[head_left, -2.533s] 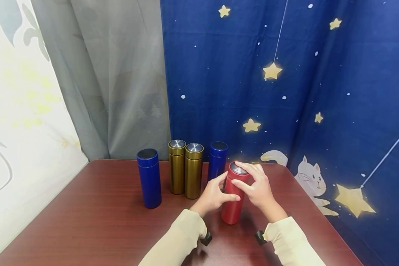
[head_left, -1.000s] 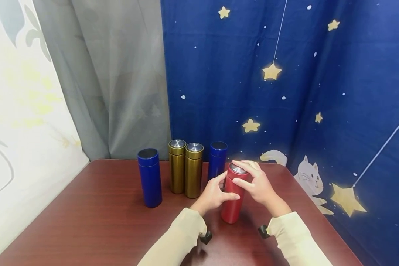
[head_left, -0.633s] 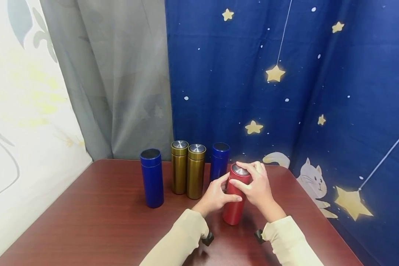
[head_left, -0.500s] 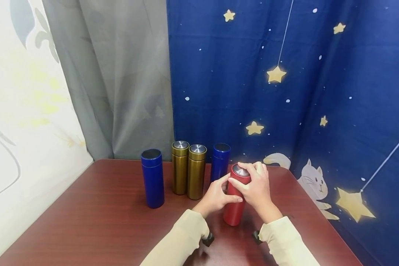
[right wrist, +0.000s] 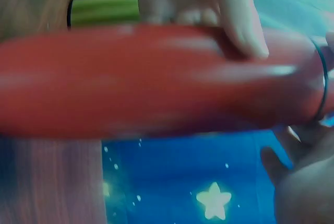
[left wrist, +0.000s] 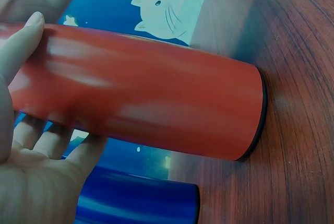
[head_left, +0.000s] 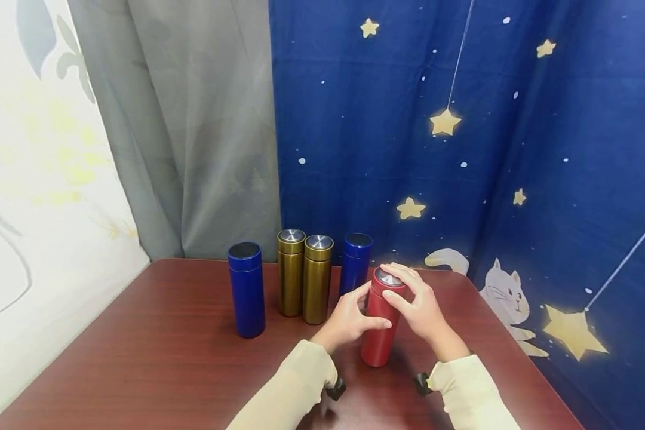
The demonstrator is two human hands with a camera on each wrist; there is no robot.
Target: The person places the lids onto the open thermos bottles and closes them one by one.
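Note:
A red vacuum flask [head_left: 377, 346] stands upright on the table, at the right of the group. My left hand [head_left: 345, 321] grips its body, thumb in front and fingers behind, as the left wrist view shows around the red side [left wrist: 156, 91]. At the top, my right hand [head_left: 420, 306] holds the lid [head_left: 388, 278], with the thumb on its near side and fingers over the steel top. In the blurred right wrist view, a thin dark seam runs between lid and red body [right wrist: 156, 78]; part of the right hand is cut off there.
Two gold flasks [head_left: 317, 286] stand side by side left of the red one. One blue flask [head_left: 247, 298] is further left, another [head_left: 355, 269] close behind the red flask. The brown table [head_left: 156, 358] ends at a starry curtain [head_left: 355, 131] and a grey one.
My right hand has swung rightward around the lid, its thumb shifting right, after turning the other way earlier. The left hand and red flask keep their place; the view has shifted slightly.

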